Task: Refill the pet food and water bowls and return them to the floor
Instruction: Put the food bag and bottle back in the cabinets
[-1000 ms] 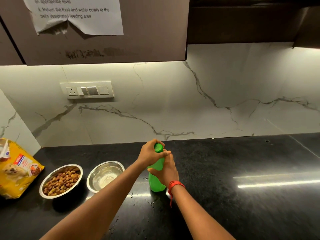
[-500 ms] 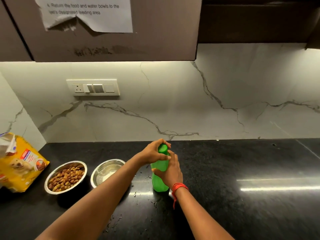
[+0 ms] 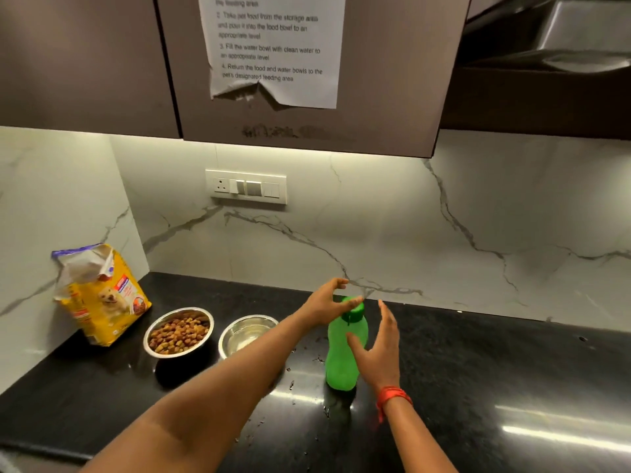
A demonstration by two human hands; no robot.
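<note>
- Left hand (image 3: 324, 307): fingers loosely spread, thumb touching cap of green bottle (image 3: 339, 367).
- Right hand (image 3: 379, 351): wide, fingers straight, beside the bottle.
- Food bowl (image 3: 147, 341) and water bowl (image 3: 222, 343): on table (image 3: 478, 387), left of bottle.

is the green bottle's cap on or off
On: the green cap sits on the neck of the upright green plastic bottle; how tight, cannot tell.

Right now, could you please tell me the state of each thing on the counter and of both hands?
Food bowl, filled with kibble.
Water bowl, fill level unclear from here.
Green bottle, upright, cap on.
Food bag, standing, top open.
Left hand, loosely open at the cap, thumb touching it.
Right hand, open, fingers straight, beside the bottle.
</note>
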